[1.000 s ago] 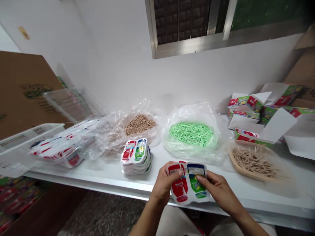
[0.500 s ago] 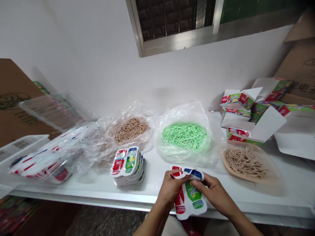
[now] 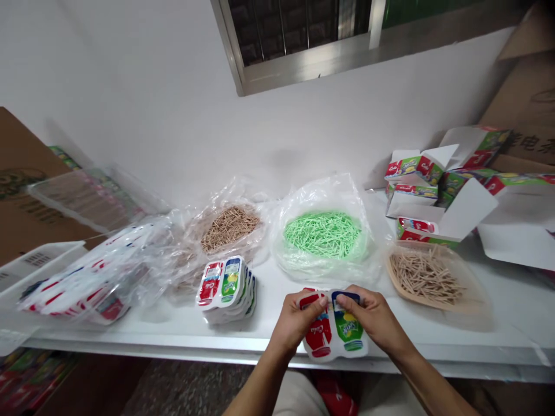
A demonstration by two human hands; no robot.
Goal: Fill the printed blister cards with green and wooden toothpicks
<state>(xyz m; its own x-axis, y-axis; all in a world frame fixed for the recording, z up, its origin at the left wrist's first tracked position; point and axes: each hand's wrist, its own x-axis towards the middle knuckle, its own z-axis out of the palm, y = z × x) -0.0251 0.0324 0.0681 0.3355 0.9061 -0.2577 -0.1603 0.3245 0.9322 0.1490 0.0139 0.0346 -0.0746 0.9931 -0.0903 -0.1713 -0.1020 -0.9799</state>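
Both of my hands grip one flat double pack [image 3: 333,336] printed with a red bottle and a green bottle, held just above the table's front edge. My left hand [image 3: 295,322] pinches its red top corner with thumb and fingers. My right hand [image 3: 373,319] pinches the blue-capped green top corner. A stack of the same packs [image 3: 225,288] lies on the table to the left of my hands.
On the white table [image 3: 269,283] sit a plastic bag of green sticks [image 3: 323,233], a bag of brown sticks [image 3: 225,226], a tray of brown sticks [image 3: 427,276], folded printed cartons [image 3: 437,190] at right, and bagged packs in a white basket [image 3: 82,277] at left.
The pack, tilted and bent half a second ago, is held flat and upright again. The view has shifted slightly, so the table items sit a little further left.
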